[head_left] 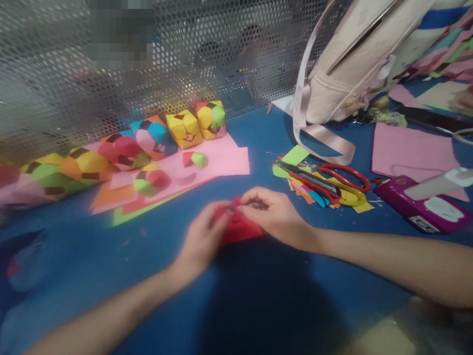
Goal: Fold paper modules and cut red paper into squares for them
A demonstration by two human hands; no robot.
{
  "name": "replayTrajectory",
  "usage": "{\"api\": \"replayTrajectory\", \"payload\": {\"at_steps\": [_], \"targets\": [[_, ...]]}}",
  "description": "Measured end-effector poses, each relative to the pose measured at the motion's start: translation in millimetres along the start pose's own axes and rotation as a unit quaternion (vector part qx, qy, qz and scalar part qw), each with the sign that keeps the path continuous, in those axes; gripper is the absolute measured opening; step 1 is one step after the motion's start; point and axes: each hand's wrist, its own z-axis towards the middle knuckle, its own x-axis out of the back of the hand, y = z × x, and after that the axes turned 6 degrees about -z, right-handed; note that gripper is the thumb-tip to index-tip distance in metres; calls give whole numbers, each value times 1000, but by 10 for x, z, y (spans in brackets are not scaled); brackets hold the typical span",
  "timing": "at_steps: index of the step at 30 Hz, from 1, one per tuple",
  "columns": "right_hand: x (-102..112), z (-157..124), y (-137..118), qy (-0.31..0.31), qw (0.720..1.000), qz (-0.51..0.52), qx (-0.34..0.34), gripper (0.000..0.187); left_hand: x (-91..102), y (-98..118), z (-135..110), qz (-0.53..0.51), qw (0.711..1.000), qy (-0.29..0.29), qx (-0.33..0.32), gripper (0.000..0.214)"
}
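A piece of red paper (243,231) is between my two hands, just above the blue table. My left hand (201,229) is closed on its left side, thumb on top. From the right, my right hand (275,214) pinches its upper edge, where a small point of the paper sticks up. Motion blur hides the exact folds. Beyond my left hand lie coloured paper sheets (236,161) with a small red and green folded piece (195,159) on them. Scissors with red and yellow handles (345,185) rest beyond my right hand on coloured scraps.
Several folded paper balls (151,138) line the perforated metal panel (236,74) at the back. A pale backpack (343,64) with a hanging strap stands at the back right. A purple device (417,204) and pink paper (414,148) lie at the right.
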Motion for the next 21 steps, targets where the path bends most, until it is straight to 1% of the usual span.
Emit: {"api": "replayTrajectory", "payload": {"at_steps": [3,7,14,17,21], "targets": [[5,-24,-13,-12,1000,-4,13,11,-9,15,-4,3,1000,-16,-4,21],[11,-42,-28,-32,999,-19,24,10,-19,25,-9,3,1000,-6,15,19],[27,-63,-49,-59,994,-60,63,13,-24,4,-3,-4,1000,12,17,15],[10,-65,-27,-52,992,-82,82,13,-32,2,-2,-7,999,24,28,15],[-14,-52,15,-26,988,-118,99,6,-39,11,-1,-5,999,23,24,14]]}}
